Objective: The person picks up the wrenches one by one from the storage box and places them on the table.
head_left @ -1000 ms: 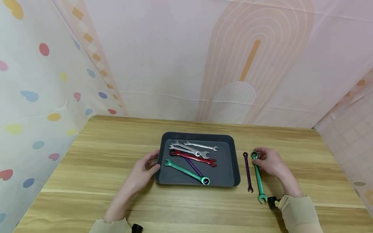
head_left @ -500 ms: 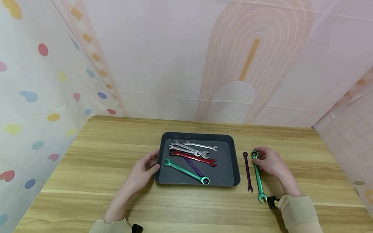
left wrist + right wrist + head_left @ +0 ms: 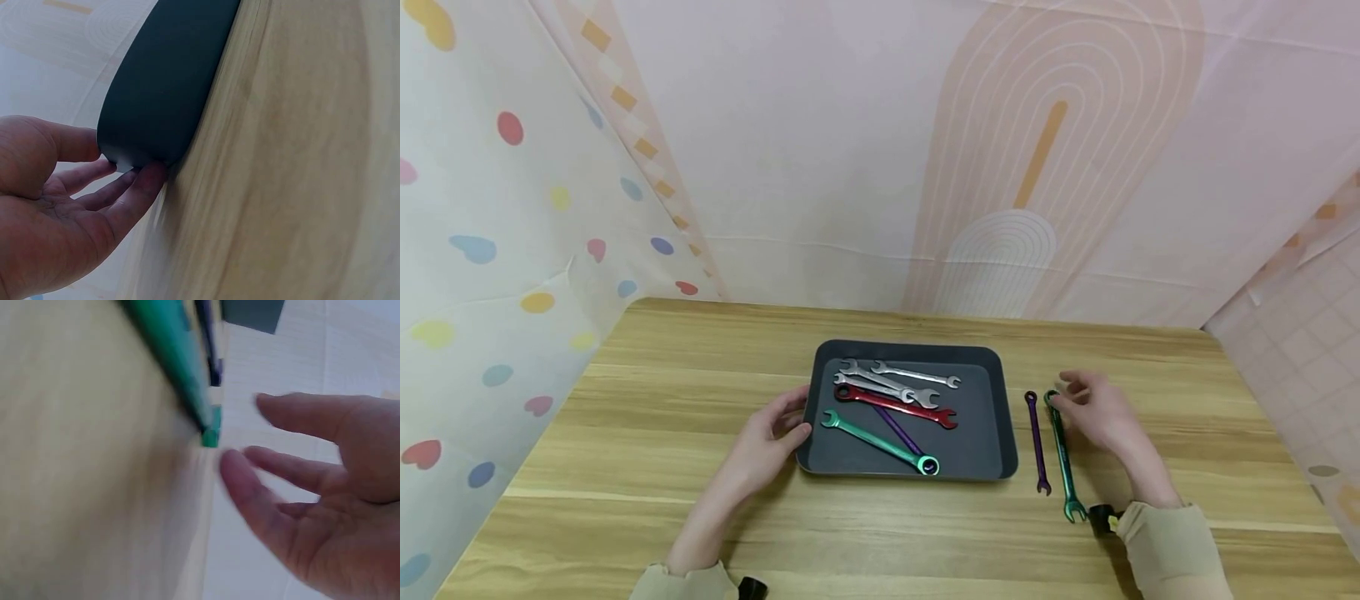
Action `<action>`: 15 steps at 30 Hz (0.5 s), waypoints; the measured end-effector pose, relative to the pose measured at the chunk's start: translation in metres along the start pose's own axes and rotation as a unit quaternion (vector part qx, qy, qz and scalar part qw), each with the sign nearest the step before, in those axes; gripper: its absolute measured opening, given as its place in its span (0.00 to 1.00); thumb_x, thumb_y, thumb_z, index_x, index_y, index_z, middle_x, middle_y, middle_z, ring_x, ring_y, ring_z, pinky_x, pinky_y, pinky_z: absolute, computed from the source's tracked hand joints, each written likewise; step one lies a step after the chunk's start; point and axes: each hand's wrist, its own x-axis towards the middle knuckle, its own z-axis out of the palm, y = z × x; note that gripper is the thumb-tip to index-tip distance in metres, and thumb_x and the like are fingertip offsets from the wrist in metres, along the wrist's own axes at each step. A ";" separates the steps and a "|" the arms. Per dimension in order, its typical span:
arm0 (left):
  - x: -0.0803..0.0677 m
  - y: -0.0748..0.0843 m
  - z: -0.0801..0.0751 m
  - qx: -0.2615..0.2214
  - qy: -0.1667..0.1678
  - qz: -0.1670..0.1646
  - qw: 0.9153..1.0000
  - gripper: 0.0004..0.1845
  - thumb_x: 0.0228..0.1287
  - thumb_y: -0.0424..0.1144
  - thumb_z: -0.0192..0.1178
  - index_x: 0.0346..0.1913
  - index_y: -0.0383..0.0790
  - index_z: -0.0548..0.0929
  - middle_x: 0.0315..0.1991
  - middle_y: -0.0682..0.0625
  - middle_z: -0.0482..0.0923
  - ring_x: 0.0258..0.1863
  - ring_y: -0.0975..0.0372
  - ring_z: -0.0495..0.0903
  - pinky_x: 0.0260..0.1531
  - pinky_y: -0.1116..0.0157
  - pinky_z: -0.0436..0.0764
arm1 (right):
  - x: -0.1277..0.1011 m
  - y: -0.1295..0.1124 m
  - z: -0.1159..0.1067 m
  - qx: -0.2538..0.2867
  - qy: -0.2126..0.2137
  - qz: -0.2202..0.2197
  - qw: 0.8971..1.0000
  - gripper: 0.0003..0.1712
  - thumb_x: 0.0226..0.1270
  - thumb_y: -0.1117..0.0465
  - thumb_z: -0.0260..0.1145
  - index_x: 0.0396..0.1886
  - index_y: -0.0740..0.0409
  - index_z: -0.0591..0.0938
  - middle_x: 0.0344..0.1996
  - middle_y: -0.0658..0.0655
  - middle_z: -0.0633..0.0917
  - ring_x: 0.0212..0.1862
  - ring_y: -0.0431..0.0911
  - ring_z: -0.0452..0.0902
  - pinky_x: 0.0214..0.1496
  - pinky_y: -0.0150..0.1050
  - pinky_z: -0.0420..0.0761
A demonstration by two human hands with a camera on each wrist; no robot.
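A dark grey tray [image 3: 910, 345] sits mid-table with a green wrench [image 3: 876, 442], a red wrench [image 3: 895, 406], a purple one [image 3: 897, 429] and two silver wrenches [image 3: 917, 375] inside. My left hand [image 3: 790, 421] holds the tray's near-left corner; in the left wrist view the thumb and fingers of that hand [image 3: 119, 162] pinch the tray's rim [image 3: 169, 81]. Right of the tray lie a second purple wrench [image 3: 1037, 442] and a second green wrench [image 3: 1063, 458]. My right hand [image 3: 1070, 390] hovers by that green wrench's ring end, fingers spread. In the right wrist view my right hand [image 3: 250, 431] is just clear of the wrench [image 3: 169, 356].
The wooden table [image 3: 625, 467] is enclosed by patterned fabric walls [image 3: 512, 250] on the left, back and right. Bare wood stretches left of the tray and along the front edge. A black wrist mount [image 3: 1101, 521] sits by the green wrench's open end.
My right hand has let go of the green wrench's ring end and lifted, its fingers spreading. The wrench has rolled slightly on the table. The left hand and the tray have stayed put.
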 end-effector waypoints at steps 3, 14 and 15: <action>0.000 0.000 -0.001 0.001 -0.001 -0.002 1.000 0.29 0.77 0.27 0.55 0.78 0.30 0.66 0.72 0.30 0.73 0.69 0.40 0.79 0.69 0.54 0.80 | -0.007 -0.010 -0.006 0.052 0.028 -0.031 0.998 0.33 0.81 0.53 0.61 0.76 0.67 0.70 0.67 0.71 0.76 0.64 0.61 0.77 0.49 0.28 0.81; 0.000 0.000 0.000 0.002 -0.002 0.005 1.000 0.29 0.77 0.27 0.55 0.77 0.28 0.66 0.71 0.28 0.74 0.69 0.40 0.79 0.68 0.55 0.82 | -0.030 -0.052 0.003 0.082 0.081 -0.129 0.985 0.26 0.79 0.58 0.65 0.71 0.61 0.77 0.64 0.67 0.83 0.51 0.21 0.76 0.51 0.20 0.81; 0.000 0.000 0.000 0.003 -0.002 0.004 1.000 0.29 0.77 0.27 0.55 0.77 0.29 0.66 0.71 0.28 0.74 0.69 0.40 0.79 0.68 0.55 0.82 | -0.031 -0.055 0.006 0.081 0.083 -0.136 0.984 0.25 0.78 0.59 0.65 0.70 0.62 0.78 0.63 0.67 0.83 0.52 0.25 0.78 0.50 0.21 0.82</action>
